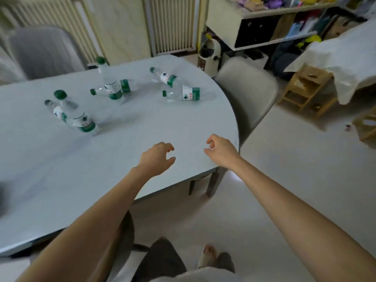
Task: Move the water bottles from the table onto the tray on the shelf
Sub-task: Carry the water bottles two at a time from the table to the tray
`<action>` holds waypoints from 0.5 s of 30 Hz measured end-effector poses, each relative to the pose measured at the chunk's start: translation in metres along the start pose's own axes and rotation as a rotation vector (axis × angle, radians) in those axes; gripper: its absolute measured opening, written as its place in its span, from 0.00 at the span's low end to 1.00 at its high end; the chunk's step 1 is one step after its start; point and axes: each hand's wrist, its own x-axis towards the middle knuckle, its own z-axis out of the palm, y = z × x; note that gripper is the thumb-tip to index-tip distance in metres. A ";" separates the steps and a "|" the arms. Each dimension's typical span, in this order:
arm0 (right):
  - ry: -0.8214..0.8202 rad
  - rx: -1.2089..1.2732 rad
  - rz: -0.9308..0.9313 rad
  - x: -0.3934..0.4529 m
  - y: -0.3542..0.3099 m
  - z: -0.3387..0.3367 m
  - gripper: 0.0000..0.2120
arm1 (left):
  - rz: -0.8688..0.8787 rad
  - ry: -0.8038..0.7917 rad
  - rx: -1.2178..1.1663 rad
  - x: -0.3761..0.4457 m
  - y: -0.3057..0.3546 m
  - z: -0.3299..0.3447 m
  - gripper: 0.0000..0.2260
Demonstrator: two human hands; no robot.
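Fingers of left hand [157,157] and right hand [220,150] loosely curled, empty, above tabletop [142,129], likely readying for bottles [184,93].

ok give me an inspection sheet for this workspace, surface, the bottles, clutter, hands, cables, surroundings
Surface: pale grey table with a rounded end.
Job's things: six water bottles on the table, two upright, four lying down; tray not in view.
Clutter: nothing seen on the table besides the bottles.
Hands: left hand and right hand hover over the near table edge, fingers loosely curled, holding nothing.
Cables: nothing seen.
Surroundings: grey chairs around the table, radiators on the wall, crowded shelf unit, white bin, wooden rack.
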 end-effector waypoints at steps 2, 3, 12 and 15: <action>-0.061 -0.018 -0.077 0.038 -0.017 0.001 0.17 | -0.112 0.030 -0.052 0.006 -0.018 -0.006 0.17; -0.096 -0.025 -0.112 0.054 -0.027 0.006 0.17 | -0.163 0.040 -0.069 0.009 -0.030 -0.008 0.17; -0.240 -0.045 -0.324 0.176 -0.141 0.063 0.16 | -0.514 0.286 -0.244 0.037 -0.148 -0.048 0.22; -0.242 0.005 -0.342 0.209 -0.186 0.083 0.15 | -0.645 0.387 -0.358 0.046 -0.188 -0.066 0.27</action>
